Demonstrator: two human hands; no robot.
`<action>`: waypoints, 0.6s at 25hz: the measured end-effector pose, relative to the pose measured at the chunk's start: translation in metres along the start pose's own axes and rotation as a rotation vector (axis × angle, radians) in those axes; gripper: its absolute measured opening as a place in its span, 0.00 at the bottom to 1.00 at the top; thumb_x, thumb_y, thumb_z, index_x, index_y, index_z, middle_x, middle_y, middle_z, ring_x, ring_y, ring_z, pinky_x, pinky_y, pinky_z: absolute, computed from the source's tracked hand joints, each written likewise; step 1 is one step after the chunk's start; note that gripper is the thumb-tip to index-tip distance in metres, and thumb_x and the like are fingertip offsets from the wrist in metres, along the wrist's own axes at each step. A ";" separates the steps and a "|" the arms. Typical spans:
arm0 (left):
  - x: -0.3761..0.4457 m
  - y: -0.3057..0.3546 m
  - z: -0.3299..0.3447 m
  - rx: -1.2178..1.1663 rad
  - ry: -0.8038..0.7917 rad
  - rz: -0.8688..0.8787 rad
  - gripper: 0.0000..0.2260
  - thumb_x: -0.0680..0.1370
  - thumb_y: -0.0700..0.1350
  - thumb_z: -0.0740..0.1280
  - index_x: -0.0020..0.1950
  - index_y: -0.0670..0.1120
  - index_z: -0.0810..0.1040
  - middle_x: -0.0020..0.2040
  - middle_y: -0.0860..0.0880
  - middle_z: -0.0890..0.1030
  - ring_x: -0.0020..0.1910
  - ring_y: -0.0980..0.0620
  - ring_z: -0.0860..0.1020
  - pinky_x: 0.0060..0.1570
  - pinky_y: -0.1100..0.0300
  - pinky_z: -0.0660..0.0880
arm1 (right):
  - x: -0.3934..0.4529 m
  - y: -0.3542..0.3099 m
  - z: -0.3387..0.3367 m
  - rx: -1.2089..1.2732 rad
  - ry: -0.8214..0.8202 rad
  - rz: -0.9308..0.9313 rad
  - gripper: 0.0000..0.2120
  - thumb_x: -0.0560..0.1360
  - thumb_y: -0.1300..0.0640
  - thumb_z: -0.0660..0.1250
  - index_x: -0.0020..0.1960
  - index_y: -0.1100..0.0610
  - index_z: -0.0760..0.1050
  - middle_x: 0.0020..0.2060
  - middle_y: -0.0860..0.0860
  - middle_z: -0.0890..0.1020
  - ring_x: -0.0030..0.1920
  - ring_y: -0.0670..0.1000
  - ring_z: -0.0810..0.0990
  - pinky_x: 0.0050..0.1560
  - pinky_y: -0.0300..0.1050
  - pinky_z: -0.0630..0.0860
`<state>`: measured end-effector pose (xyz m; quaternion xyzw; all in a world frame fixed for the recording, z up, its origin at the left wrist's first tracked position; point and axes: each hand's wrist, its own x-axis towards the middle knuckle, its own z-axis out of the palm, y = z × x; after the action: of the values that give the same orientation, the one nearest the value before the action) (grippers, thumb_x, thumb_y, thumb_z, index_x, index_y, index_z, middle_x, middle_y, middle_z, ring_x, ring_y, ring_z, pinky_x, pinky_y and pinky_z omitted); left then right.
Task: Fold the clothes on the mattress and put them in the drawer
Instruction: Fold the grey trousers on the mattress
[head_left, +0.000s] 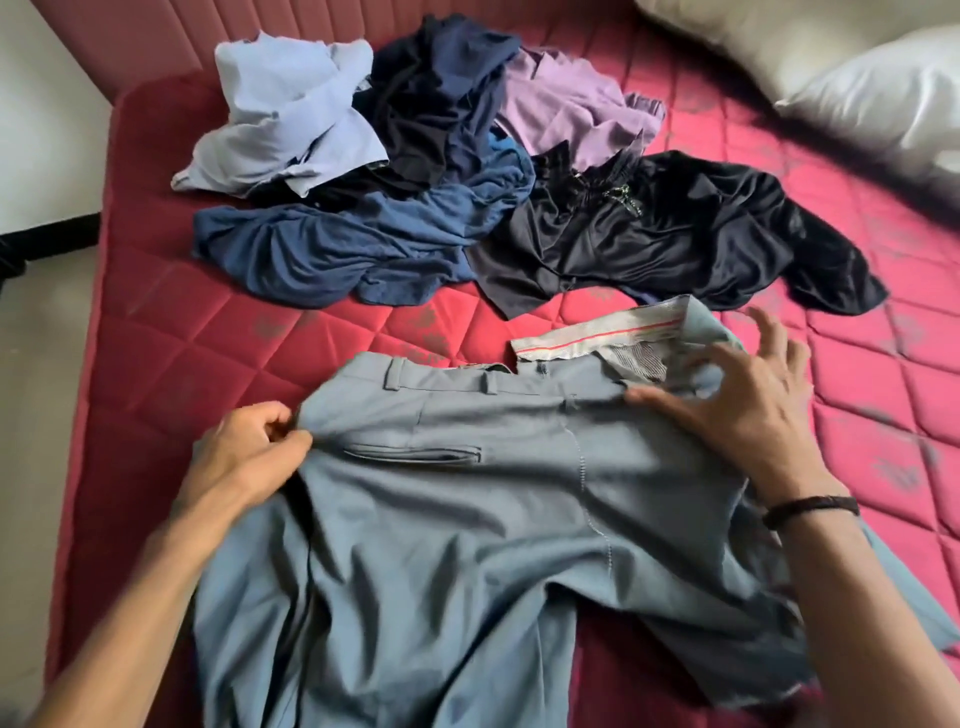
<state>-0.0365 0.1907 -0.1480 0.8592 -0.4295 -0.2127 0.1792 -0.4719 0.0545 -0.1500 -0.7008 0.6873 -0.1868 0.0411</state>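
Grey-blue trousers (467, 509) are spread on the near part of the red mattress (156, 332), seat side up, so that they can be flattened before folding. Their left side seam is pinched by the left hand (244, 457), probably to pull the cloth tight. The right hand (737, 410) is laid near the waistband with spread, slightly bent fingers; it seems to press the cloth, not to grip it. The waistband is turned over at its right end, and the lining is shown. Other clothes (415, 171) are left in a pile toward the far edge, not yet folded. No drawer is seen.
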 end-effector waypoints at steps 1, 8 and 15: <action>-0.002 0.005 0.003 -0.139 -0.015 0.023 0.15 0.67 0.55 0.64 0.47 0.50 0.82 0.44 0.50 0.85 0.51 0.42 0.81 0.52 0.51 0.75 | 0.008 0.005 0.004 0.113 0.047 -0.009 0.36 0.61 0.23 0.73 0.60 0.45 0.81 0.73 0.58 0.68 0.73 0.63 0.66 0.72 0.61 0.66; 0.049 0.059 0.032 -0.536 -0.186 -0.132 0.43 0.55 0.72 0.81 0.62 0.48 0.81 0.56 0.52 0.85 0.55 0.52 0.83 0.65 0.51 0.77 | 0.046 0.013 0.020 0.595 -0.211 0.203 0.24 0.68 0.48 0.82 0.57 0.60 0.81 0.54 0.58 0.86 0.52 0.54 0.83 0.58 0.58 0.80; 0.044 0.128 -0.094 -0.683 0.017 0.269 0.21 0.67 0.49 0.82 0.56 0.45 0.82 0.54 0.42 0.85 0.46 0.51 0.80 0.52 0.52 0.80 | 0.070 -0.054 -0.172 0.964 -0.101 0.107 0.19 0.77 0.42 0.73 0.49 0.59 0.81 0.40 0.52 0.83 0.40 0.47 0.80 0.37 0.37 0.78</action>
<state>-0.0482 0.0938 -0.0152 0.6873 -0.4416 -0.3113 0.4855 -0.4766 0.0234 0.0412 -0.5738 0.5548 -0.4471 0.4039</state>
